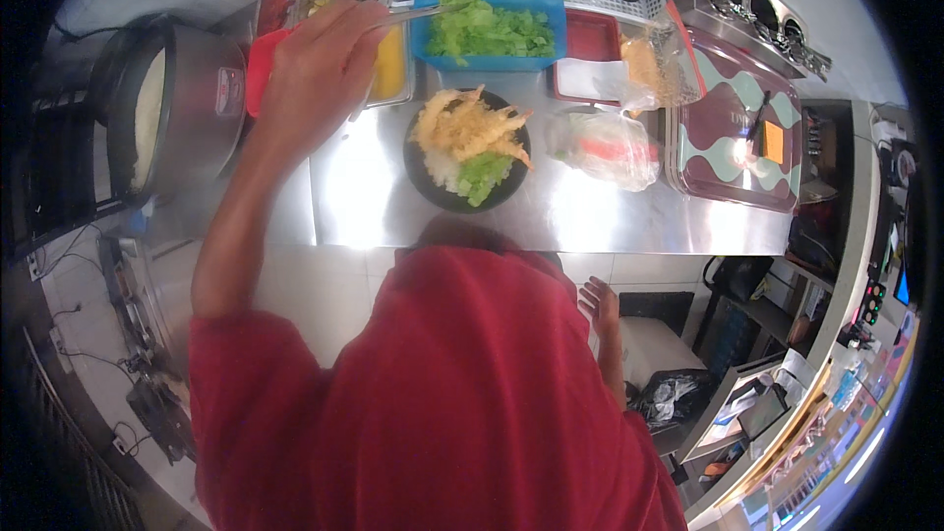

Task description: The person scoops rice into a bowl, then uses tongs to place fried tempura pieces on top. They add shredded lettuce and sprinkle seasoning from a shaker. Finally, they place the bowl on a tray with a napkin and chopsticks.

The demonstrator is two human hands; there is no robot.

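My left hand [329,54] reaches over the counter, closed around metal tongs [408,15]. Their tips are at a piece of green lettuce [462,2] above a blue container [501,63] of shredded lettuce. Below that container stands a black bowl [460,204], holding white rice [445,173], battered fried shrimp [472,128] and a small heap of lettuce [484,177]. My right hand [602,306] hangs at my side below the counter edge, fingers apart, holding nothing.
A large dark pot [202,88] with rice stands left. A yellow-filled tray [389,64] is beside the blue container. Right of the bowl lie a plastic bag [610,149] and a patterned tray [728,182]. Behind are a red tray [592,31] and a steel utensil holder [757,0].
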